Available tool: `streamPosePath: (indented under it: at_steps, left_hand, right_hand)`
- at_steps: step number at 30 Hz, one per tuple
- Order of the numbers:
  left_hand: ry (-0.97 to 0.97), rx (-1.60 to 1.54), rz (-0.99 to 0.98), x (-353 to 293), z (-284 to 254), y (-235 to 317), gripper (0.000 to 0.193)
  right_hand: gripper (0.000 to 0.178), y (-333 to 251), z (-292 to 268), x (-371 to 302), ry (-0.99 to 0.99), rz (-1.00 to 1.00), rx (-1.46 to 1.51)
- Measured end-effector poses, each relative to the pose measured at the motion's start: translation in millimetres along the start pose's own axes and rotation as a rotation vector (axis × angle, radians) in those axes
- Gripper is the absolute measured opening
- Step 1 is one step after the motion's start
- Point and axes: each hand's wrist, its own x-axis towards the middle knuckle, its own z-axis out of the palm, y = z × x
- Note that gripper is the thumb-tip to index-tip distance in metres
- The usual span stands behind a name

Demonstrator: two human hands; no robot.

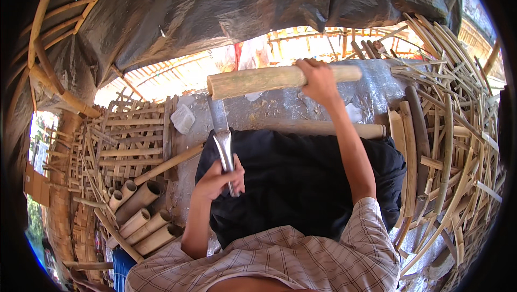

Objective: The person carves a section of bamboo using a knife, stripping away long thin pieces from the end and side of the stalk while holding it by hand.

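Observation:
My left hand (216, 181) is closed round the silver metal handle of a knife (218, 118), whose broad blade points away from me. The blade's tip meets or passes behind the left end of a thick bamboo piece (256, 82); which of the two I cannot tell. My right hand (319, 83) grips that bamboo from above, right of its middle, and holds it crosswise. Below it, a second bamboo length (323, 127) lies along the far edge of the black cloth (296, 179) over my lap.
Bamboo tubes (140, 203) are stacked at the left, near a woven bamboo lattice (132, 136). Split bamboo strips (452, 146) pile up at the right. A pale stone-like block (183, 118) sits on the grey ground sheet (269, 110). A dark tarpaulin (242, 4) hangs ahead.

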Motion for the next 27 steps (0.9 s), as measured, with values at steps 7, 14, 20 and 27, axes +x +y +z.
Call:
streamPosePath:
  at_steps: [7,14,20,27]
  left_hand:
    - [0.609,1.058,0.251,25.8,-100.1,32.7,0.043]
    - [0.551,1.500,0.129,51.9,-64.0,170.1,0.024]
    - [-0.008,2.081,0.360,83.0,-65.4,262.3,0.023]
    - [-0.314,2.462,0.428,116.0,-47.9,296.6,0.028]
  right_hand:
    - [0.048,7.7,-75.2,13.9,0.161,-0.105,-0.285]
    - [0.045,12.1,-115.5,4.5,0.231,-0.021,-0.401]
    - [0.040,22.2,-130.9,-4.1,0.207,-0.093,-0.375]
    - [0.035,18.7,-124.3,-2.2,0.216,-0.140,-0.380]
